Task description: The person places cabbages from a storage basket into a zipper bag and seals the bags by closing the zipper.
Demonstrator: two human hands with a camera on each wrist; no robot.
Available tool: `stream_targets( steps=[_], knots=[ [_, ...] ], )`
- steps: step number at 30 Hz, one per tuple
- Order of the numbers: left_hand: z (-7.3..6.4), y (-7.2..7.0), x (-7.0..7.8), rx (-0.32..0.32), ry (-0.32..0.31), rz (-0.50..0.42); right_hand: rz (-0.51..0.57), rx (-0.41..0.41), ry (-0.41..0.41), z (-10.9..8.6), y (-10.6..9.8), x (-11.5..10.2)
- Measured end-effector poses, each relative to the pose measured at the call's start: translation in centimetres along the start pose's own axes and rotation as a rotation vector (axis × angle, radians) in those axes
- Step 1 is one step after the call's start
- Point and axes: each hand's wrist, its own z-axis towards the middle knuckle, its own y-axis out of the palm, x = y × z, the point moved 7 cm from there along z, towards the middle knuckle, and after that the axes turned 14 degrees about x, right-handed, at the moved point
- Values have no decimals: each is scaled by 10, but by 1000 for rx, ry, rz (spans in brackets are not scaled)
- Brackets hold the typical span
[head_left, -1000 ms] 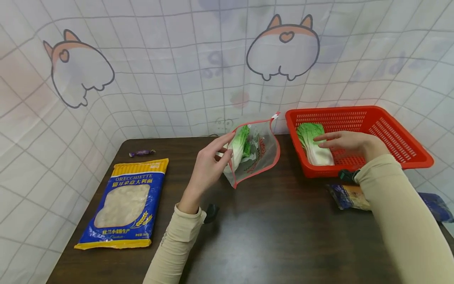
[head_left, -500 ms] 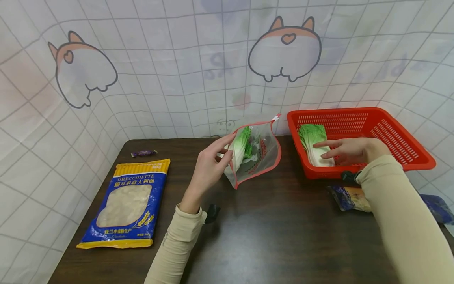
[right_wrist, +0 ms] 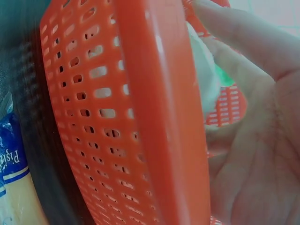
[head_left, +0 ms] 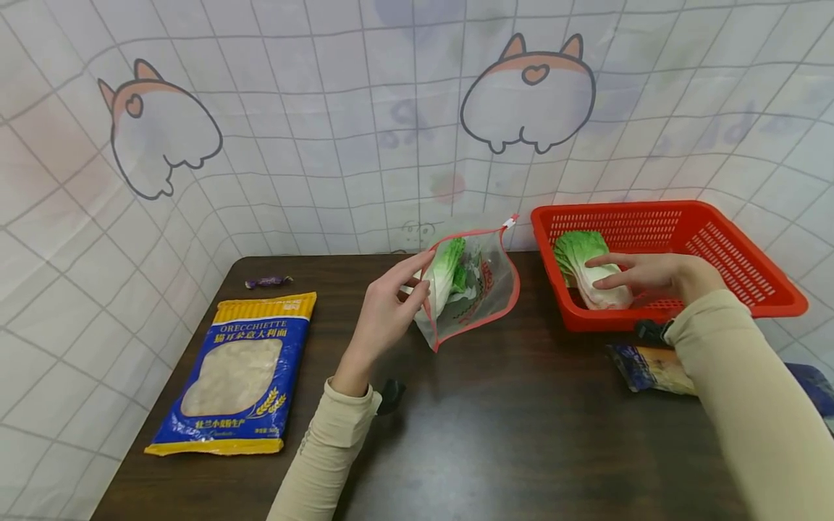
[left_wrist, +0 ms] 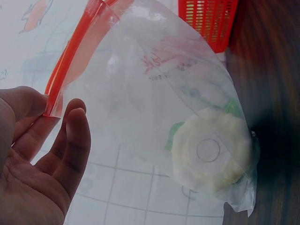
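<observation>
My left hand (head_left: 386, 305) pinches the red-edged mouth of a clear slider zip bag (head_left: 496, 293) between thumb and fingers. Inside the bag lies a Chinese cabbage (head_left: 443, 282); its round pale base (left_wrist: 211, 152) faces the left wrist view. At the right, my right hand (head_left: 671, 275) reaches into a red plastic basket (head_left: 775, 300) and grips a second Chinese cabbage (head_left: 576, 253), fingers over its white stalk end. In the right wrist view the basket rim (right_wrist: 161, 117) covers much of that cabbage (right_wrist: 204, 70).
A blue and yellow orecchiette pasta bag (head_left: 231, 376) lies on the left of the dark table (head_left: 495, 434), a purple-wrapped candy (head_left: 268, 282) behind it. Before the basket lies a small blue and yellow packet (head_left: 651, 369); another blue packet (head_left: 811, 387) sits at the right edge, partly behind the sleeve.
My right hand has lowered onto the cabbage in the basket and taken hold of it; the cabbage has shifted and tilted slightly. The left hand keeps its hold on the bag's edge.
</observation>
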Motion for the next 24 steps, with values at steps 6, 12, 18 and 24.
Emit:
stream_targets(
  steps=[6,12,18,24],
  knots=[
    [1,0,0,0,2,4,-3,99,-1,-3,-9,3],
    [0,0,-1,2,-8,5,-16,189,-49,-6,-18,2],
    [0,-1,-2,7,-11,12,-40,302,-79,-13,-26,-5],
    [-1,-1,-2,10,-14,18,-47,332,-80,-16,-28,-6]
  ],
)
